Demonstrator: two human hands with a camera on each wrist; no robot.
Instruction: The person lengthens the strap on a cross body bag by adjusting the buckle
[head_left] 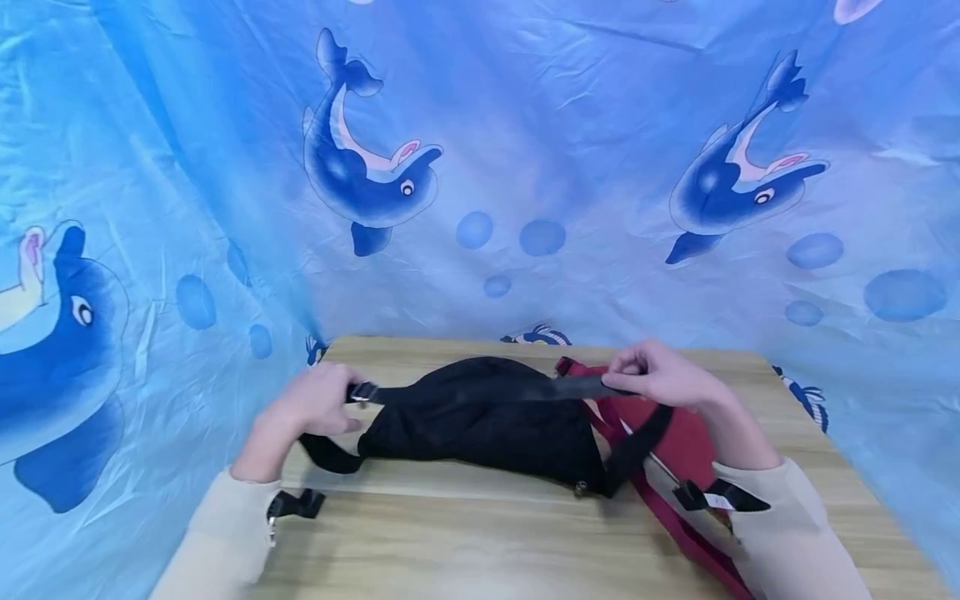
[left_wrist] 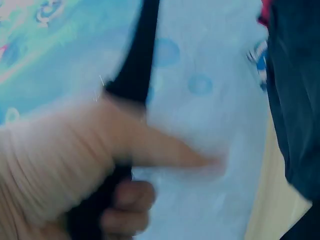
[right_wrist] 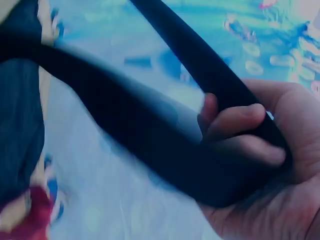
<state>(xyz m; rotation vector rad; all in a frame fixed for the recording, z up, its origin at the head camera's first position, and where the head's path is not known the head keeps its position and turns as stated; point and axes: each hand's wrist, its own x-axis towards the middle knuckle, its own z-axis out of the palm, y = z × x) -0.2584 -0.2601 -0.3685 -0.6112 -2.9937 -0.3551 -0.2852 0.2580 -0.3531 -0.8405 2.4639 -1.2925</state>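
Head view first: what are the hands holding?

"Each has a grasp. At nine o'clock of the black bag (head_left: 480, 437), the left hand (head_left: 318, 404) grips a black strap (head_left: 480, 392) beside its buckle (head_left: 363, 392). The left wrist view is blurred, though it shows the thumb sticking out. At about two o'clock, the right hand (head_left: 660, 375) holds the strap too; the right wrist view shows fingers curled over it where it doubles back."

"Why so far apart?"

"Probably to draw that stretch straight: it runs nearly level across the bag's front. Slack hangs outside the grips, curving to the bag's corners at eight and four o'clock."

"And the bag itself?"

"Over the middle of the bench (head_left: 450, 542), its rounded edge towards twelve. I can't tell how much weight the bench takes."

"What lies farther out?"

"A red bag (head_left: 690, 442) at three o'clock, with its red strap (head_left: 693, 542) trailing towards five; being off to that side, it likely leaves the middle for the black one. Past the bench, at twelve, hangs a dolphin-print sheet (head_left: 525, 292)."
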